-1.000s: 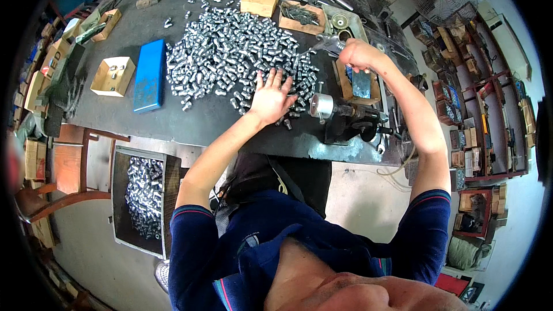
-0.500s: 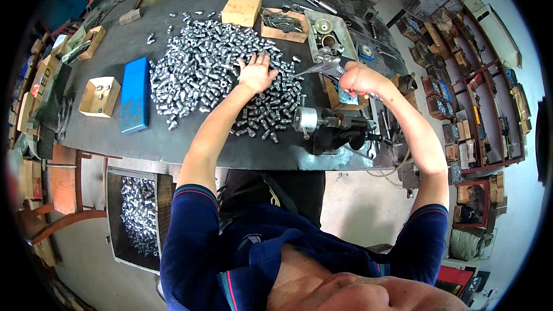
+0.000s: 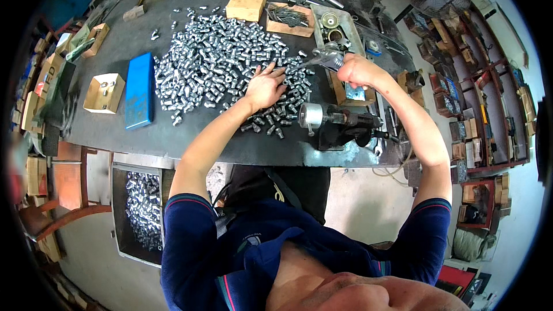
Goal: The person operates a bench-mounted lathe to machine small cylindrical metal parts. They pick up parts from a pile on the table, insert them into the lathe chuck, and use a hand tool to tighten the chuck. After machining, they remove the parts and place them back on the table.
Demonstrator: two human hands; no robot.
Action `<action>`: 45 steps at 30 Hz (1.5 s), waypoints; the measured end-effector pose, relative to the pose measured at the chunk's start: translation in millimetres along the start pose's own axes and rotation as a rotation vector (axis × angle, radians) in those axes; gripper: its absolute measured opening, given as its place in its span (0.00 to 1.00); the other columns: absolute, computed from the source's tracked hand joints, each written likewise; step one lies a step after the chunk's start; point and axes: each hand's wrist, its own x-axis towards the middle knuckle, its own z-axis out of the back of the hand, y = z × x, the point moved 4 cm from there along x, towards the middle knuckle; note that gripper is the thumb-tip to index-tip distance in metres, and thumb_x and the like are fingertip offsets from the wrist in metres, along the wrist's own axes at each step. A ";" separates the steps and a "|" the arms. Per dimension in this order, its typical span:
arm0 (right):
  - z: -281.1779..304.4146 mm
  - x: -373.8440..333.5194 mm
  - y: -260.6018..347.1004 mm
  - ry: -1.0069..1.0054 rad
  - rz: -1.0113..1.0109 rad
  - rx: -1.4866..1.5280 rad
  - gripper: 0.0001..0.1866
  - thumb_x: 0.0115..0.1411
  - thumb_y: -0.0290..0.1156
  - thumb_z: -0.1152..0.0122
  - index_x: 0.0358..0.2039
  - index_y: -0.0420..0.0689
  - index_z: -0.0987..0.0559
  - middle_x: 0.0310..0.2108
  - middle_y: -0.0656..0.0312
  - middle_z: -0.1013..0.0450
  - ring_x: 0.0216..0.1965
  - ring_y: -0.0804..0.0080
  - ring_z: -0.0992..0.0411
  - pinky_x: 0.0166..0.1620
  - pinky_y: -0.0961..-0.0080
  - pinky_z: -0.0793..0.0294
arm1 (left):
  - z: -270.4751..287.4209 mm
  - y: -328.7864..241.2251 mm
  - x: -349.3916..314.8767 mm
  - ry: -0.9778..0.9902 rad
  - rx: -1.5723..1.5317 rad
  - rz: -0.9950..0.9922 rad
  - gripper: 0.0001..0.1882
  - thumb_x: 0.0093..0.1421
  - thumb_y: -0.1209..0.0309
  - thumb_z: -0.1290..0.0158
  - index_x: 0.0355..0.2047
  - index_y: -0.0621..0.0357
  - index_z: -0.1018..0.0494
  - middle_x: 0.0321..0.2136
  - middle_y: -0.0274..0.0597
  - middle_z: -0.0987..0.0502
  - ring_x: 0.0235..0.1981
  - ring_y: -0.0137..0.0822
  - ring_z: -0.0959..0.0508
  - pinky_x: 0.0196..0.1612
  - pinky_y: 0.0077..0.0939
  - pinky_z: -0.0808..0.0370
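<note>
A wide pile of small shiny metal fittings point(image 3: 210, 60) covers the middle of the dark workbench. My left hand point(image 3: 266, 87) rests on the near right part of that pile, fingers spread. In my right hand point(image 3: 358, 71), to the right of the pile, is an air blow gun point(image 3: 328, 60). My fingers wrap round its handle, and its thin nozzle points left toward the pile and my left hand. Just nearer than the gun, a bench fixture with a round metal chuck point(image 3: 311, 116) stands close to the front edge.
Left of the pile lie a blue case point(image 3: 139, 92) and a small open box point(image 3: 103, 93) with a few fittings. Behind stand a wooden block point(image 3: 246, 3), a box of thin metal pins point(image 3: 290, 19) and a metal tray point(image 3: 340, 29). A bin of fittings point(image 3: 144, 210) stands below the bench edge.
My left hand has moved nearer and slightly right across the pile. The blow gun remains in my right hand, its nozzle still pointing left. The whole view has shifted slightly.
</note>
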 end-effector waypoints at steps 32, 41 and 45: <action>-27.7 -5.6 13.9 0.280 0.049 0.043 0.08 0.36 0.30 0.49 0.10 0.38 0.32 0.07 0.56 0.36 0.04 0.74 0.42 0.07 0.77 0.45 | 20.1 -11.6 -49.6 -0.124 0.144 0.207 0.21 0.54 0.60 0.56 0.45 0.60 0.35 0.48 0.56 0.37 0.52 0.53 0.40 0.54 0.51 0.47; -16.9 0.3 31.1 0.283 0.007 0.000 0.08 0.35 0.29 0.50 0.08 0.38 0.32 0.06 0.57 0.37 0.05 0.74 0.41 0.07 0.77 0.43 | 17.3 -9.0 -56.1 -0.160 0.142 0.174 0.20 0.56 0.61 0.59 0.44 0.61 0.34 0.49 0.58 0.38 0.54 0.56 0.42 0.55 0.53 0.50; 11.6 15.1 19.8 0.058 -0.006 0.046 0.10 0.37 0.32 0.49 0.08 0.42 0.35 0.07 0.62 0.38 0.06 0.77 0.40 0.08 0.79 0.44 | 21.1 -12.3 -54.2 -0.151 0.165 0.175 0.19 0.55 0.62 0.57 0.43 0.59 0.33 0.49 0.58 0.38 0.53 0.55 0.41 0.54 0.51 0.47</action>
